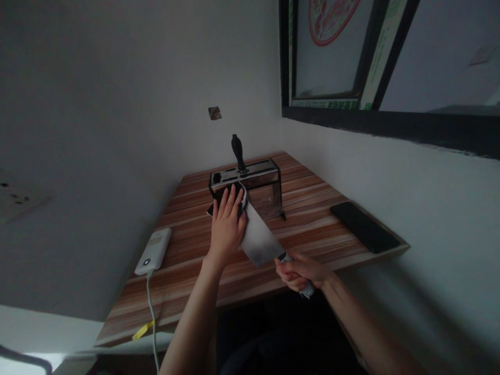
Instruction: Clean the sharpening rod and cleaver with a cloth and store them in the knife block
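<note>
cleaver [261, 234] is pointing toward the worktop's [312, 219] far edge, outside the rack [265, 180], seemingly mid-handling; right hand [299, 271] is gripping its handle [307, 290], left hand [228, 219] spreading open over dark material [241, 204].

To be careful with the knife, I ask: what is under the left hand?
Under the left hand, what looks like a dark cloth partly shows, with a white edge. The knife reaches up to it. What lies beneath the cloth is covered.

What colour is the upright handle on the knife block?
The upright handle is black; it shows best in the head view, above the block.
</note>
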{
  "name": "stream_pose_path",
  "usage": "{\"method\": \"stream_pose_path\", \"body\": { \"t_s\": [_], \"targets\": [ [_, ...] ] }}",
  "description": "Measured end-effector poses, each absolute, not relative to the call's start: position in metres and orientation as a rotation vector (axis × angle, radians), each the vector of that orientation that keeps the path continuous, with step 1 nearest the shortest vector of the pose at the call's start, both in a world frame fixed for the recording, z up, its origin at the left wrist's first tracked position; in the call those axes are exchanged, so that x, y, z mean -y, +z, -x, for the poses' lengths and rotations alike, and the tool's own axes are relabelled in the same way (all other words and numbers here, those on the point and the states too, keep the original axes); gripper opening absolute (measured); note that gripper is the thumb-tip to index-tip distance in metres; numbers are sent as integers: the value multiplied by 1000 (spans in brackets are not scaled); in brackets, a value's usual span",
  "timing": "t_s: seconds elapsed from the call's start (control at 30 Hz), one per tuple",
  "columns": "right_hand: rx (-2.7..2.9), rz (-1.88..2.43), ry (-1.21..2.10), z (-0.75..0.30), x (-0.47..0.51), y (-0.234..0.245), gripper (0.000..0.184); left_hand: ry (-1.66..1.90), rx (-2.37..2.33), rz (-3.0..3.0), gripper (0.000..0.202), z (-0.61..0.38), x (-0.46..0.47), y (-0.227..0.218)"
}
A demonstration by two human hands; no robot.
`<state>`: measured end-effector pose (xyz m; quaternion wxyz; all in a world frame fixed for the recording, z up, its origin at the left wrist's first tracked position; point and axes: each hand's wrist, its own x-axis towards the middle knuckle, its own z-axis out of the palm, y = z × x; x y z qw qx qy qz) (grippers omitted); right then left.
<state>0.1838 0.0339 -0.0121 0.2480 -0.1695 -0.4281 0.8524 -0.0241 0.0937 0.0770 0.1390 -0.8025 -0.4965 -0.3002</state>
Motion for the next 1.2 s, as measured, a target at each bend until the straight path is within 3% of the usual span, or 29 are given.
{"method": "stream_pose_path", "body": {
  "t_s": [1.2],
  "targets": [
    [1073,640,2293,-183,-35,-20,35,-578,1222,2712,69,-6,-2,10]
  ]
}}
